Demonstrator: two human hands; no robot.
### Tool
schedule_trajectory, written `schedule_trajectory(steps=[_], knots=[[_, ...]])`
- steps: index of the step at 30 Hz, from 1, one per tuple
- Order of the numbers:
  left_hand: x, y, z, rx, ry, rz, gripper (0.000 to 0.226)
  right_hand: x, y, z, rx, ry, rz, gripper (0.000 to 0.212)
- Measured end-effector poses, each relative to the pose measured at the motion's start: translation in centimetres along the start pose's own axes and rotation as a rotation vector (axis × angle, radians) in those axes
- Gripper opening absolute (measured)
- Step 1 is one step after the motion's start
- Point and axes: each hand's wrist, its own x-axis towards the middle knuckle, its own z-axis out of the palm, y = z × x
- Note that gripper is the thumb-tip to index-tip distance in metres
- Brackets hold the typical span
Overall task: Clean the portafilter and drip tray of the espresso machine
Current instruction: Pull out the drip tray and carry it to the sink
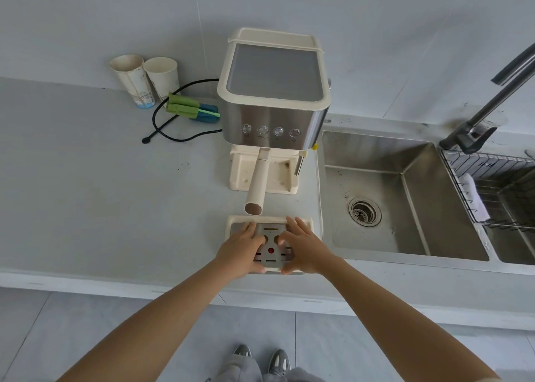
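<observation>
**Head view.** The drip tray [308,224] sits on the counter [115,193] close to its front edge. It is out of the machine [275,92] and just in front of it. A metal grate [270,231] with slots and a red dot [271,250] lies in the tray.

Both hands are on the grate. The left hand [241,247] covers its left half and the right hand [304,247] its right half, with fingers mostly straight and spread, pointing away from the person. One fingertip of each hand lies at a round hole near the grate's middle. The thumbs reach the tray's near edge, but I cannot tell whether they hook under it.

The portafilter [257,181] is locked into the machine. Its cream handle juts toward the person and ends just short of the tray's far rim. The bare base under it looks stained.

Left of the machine lie a black cord [173,132] and green and blue brushes [188,108]. Two paper cups [131,80] stand against the wall.

To the right is a steel sink [405,196] with a faucet [492,100]. A wire rack [498,184] over it holds a white cloth [474,196].
</observation>
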Motion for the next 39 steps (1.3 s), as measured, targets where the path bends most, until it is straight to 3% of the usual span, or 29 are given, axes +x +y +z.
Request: schedule_trajectory(steps=[6, 11, 15, 23, 35, 39], knots=[[-0.2, -0.8, -0.5, -0.02, 0.054, 0.0, 0.051, 0.1, -0.4, -0.5, 0.012, 0.013, -0.028, 0.058], [-1.3, -3.1, -1.6, -0.061, 0.088, -0.05, 0.061, 0.9, -1.9, -0.6, -0.005, 0.067, -0.105, 0.057], [-2.9, -5.7, -2.7, -0.063, 0.131, -0.116, 0.05, 2.5, -4.6, -0.2, -0.095, 0.147, -0.218, 0.055], [-5.0, -12.1, -2.9, -0.106, 0.172, -0.274, 0.051, 5.2, -8.3, 0.6, -0.11, 0.063, -0.216, 0.056], [-4.0, -15.8, -0.5, -0.264, 0.178, -0.44, 0.032, 2.5, -0.7, 0.1, 0.0, 0.001, 0.067, 0.116], [-3.4, -15.9, -0.1, -0.305, 0.231, -0.45, 0.038, 1.0, 1.8, 0.1, -0.023, -0.049, 0.129, 0.13]])
